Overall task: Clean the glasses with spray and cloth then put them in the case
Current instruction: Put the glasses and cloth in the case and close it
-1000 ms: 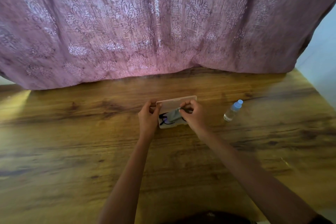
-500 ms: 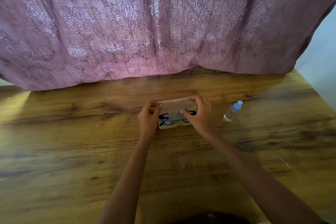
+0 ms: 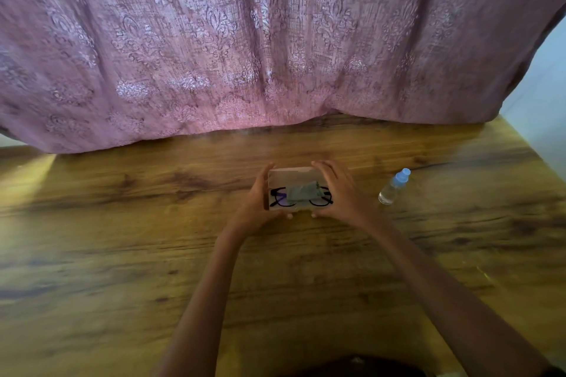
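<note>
head view: the case [image 3: 291,175] sits on the table [image 3: 122,254] with its lid raised, glasses [image 3: 276,198] inside, cloth [image 3: 303,192] lying over them. the left hand [image 3: 255,202] grips the case's left end and the right hand [image 3: 342,193] its right end, fingers curled over the lid. the bottle [image 3: 393,187] lies apart, to the right. to shut it well, i'd keep the cloth inside the rim and press both ends down evenly.

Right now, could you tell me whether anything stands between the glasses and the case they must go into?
Nothing visible does: the glasses already lie inside the open case, under the grey cloth. The left hand and right hand hold its ends; the spray bottle sits apart on the right.
</note>
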The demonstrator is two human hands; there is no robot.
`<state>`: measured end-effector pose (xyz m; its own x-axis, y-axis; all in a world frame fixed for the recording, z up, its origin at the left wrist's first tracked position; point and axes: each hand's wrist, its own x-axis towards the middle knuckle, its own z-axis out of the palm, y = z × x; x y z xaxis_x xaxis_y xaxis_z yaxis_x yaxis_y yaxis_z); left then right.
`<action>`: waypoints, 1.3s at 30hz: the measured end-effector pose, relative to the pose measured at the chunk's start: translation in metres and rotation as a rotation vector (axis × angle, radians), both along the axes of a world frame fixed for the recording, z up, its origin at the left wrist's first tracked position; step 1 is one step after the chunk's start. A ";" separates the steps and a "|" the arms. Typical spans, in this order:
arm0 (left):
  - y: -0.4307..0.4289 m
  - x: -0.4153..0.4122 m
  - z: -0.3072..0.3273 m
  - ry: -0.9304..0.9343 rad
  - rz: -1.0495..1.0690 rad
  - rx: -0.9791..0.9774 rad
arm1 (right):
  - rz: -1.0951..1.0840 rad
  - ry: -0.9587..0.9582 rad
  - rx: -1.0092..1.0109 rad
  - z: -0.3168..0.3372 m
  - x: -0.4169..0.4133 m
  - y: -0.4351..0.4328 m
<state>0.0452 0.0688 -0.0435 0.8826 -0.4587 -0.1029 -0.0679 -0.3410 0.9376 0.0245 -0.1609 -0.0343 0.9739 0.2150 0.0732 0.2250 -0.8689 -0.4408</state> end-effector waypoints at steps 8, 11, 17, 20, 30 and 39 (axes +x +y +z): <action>0.003 0.000 -0.003 -0.068 0.076 0.015 | 0.008 -0.067 0.058 0.002 -0.008 -0.001; 0.003 -0.001 -0.004 -0.199 0.102 0.140 | 0.013 -0.109 0.013 0.000 -0.012 -0.001; 0.003 -0.008 -0.011 -0.380 0.074 0.249 | 0.007 -0.132 -0.022 -0.006 -0.017 -0.001; 0.003 -0.007 -0.014 -0.442 0.078 0.285 | 0.022 -0.140 -0.075 -0.007 -0.020 -0.001; -0.002 -0.013 -0.021 -0.543 0.150 0.312 | -0.010 -0.170 -0.084 -0.010 -0.026 0.004; 0.003 -0.006 -0.016 -0.457 0.043 0.276 | -0.042 -0.026 0.061 -0.004 -0.019 0.001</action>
